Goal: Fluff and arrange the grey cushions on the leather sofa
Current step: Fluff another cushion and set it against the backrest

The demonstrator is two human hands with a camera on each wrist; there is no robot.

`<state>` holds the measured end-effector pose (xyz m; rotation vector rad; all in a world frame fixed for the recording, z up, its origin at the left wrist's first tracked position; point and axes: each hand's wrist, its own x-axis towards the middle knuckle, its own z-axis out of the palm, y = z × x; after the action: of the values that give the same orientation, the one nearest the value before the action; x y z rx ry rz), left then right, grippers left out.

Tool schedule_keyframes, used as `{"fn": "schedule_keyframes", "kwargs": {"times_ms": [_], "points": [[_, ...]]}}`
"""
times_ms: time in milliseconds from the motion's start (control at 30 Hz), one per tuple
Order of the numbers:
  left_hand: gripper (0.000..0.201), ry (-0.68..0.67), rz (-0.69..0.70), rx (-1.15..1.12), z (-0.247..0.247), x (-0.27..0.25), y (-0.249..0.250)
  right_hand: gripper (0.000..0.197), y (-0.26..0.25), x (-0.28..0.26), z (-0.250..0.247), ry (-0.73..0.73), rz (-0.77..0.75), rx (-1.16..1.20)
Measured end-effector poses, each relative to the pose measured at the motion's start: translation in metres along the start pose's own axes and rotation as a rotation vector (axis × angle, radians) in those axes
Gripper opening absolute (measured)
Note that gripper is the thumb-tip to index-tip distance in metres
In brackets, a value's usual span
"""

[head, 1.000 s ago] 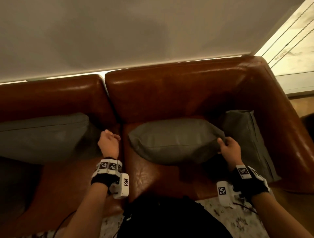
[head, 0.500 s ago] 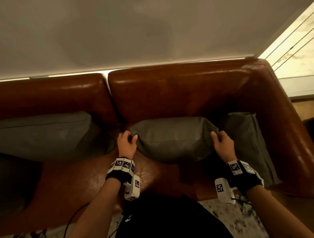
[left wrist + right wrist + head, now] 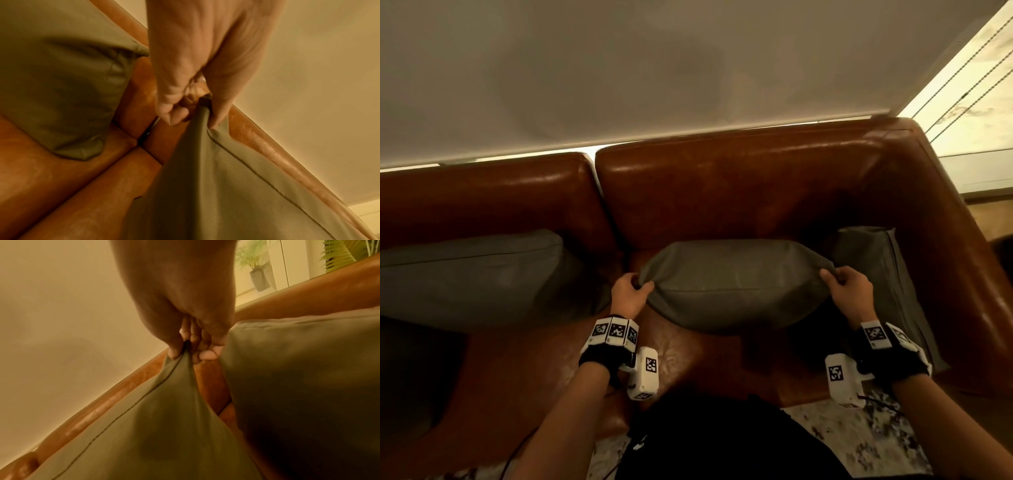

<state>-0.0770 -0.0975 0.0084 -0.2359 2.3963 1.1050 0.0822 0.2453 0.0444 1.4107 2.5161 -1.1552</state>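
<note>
A grey middle cushion [image 3: 732, 284] hangs over the right seat of the brown leather sofa [image 3: 739, 192], held by its two upper corners. My left hand [image 3: 635, 291] pinches the left corner, which the left wrist view shows as cushion fabric [image 3: 205, 178] between thumb and curled fingers [image 3: 174, 113]. My right hand [image 3: 837, 279] pinches the right corner, with the same cushion [image 3: 154, 418] bunched under the fingers [image 3: 205, 355]. A second grey cushion [image 3: 472, 274] leans on the left backrest. A third grey cushion [image 3: 883, 284] stands against the right armrest.
A pale roller blind [image 3: 654, 68] hangs behind the sofa back. A window [image 3: 969, 102] with blind cords is at the upper right. A potted plant [image 3: 257, 267] stands beyond the armrest. A mottled rug [image 3: 859, 438] lies in front of the sofa.
My left hand moved right from the seat gap and took hold of the cushion's left corner. The right hand kept its corner, and the cushion now hangs stretched between both hands.
</note>
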Motion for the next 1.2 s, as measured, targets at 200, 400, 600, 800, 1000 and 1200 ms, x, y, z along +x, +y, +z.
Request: {"fn": "schedule_keyframes", "kwargs": {"times_ms": [200, 400, 600, 800, 1000, 1200], "points": [[0.032, 0.122, 0.071, -0.087, -0.01, -0.005, -0.01, 0.029, 0.0, -0.001, -0.003, -0.015, -0.01, 0.004], [0.042, 0.202, 0.061, 0.025, 0.011, -0.009, 0.002, 0.026, -0.028, -0.008, 0.047, 0.043, -0.162, -0.175], [0.037, 0.383, 0.168, 0.045, -0.002, -0.013, 0.005, 0.029, -0.038, -0.026, 0.046, 0.006, -0.419, -0.166], [0.043, 0.413, 0.119, 0.085, -0.039, -0.007, -0.034, 0.036, -0.017, 0.0, 0.025, 0.012, -0.17, -0.08], [0.044, 0.347, 0.224, 0.134, -0.034, -0.014, -0.022, 0.037, -0.013, 0.012, 0.022, 0.032, -0.047, -0.277], [0.044, 0.247, 0.604, 0.153, 0.0, -0.039, 0.046, 0.101, -0.079, -0.027, 0.049, -0.187, -0.555, -0.358]]}}
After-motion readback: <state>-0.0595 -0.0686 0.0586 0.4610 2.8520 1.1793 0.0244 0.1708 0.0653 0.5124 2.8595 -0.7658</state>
